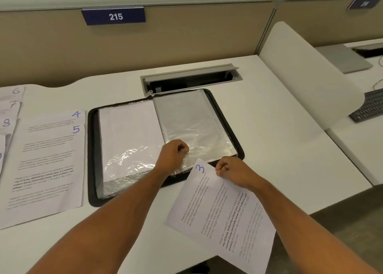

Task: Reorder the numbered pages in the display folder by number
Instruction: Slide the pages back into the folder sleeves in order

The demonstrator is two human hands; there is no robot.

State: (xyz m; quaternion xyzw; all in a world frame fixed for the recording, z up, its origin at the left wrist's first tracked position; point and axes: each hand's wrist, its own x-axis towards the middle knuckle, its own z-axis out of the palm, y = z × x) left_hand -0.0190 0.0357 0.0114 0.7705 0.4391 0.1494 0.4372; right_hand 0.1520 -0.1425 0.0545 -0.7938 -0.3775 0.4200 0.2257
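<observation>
The display folder lies open on the white desk: black zip-edged cover, clear plastic sleeves stacked on both halves. The left half shows a blank white sheet under glossy film; the right half shows an empty, crinkled sleeve.

The left hand pinches the near edge of that right-hand sleeve, fingers curled. The right hand grips the top edge of page 3, a printed sheet with a blue handwritten "3" in its corner. The sheet's top corner sits just beside the left hand's pinch, at the folder's near edge; the rest hangs slanted toward the person, past the desk edge.

Left of both grips, well apart, pages 4 and 5 lie overlapped on the desk. Further left are pages 6, 7 and 8.

Beyond the grips, an open cable hatch is set into the desk. Behind it stands a beige partition carrying a blue plate marked "215". To the right, past a white divider, sits a black keyboard.
</observation>
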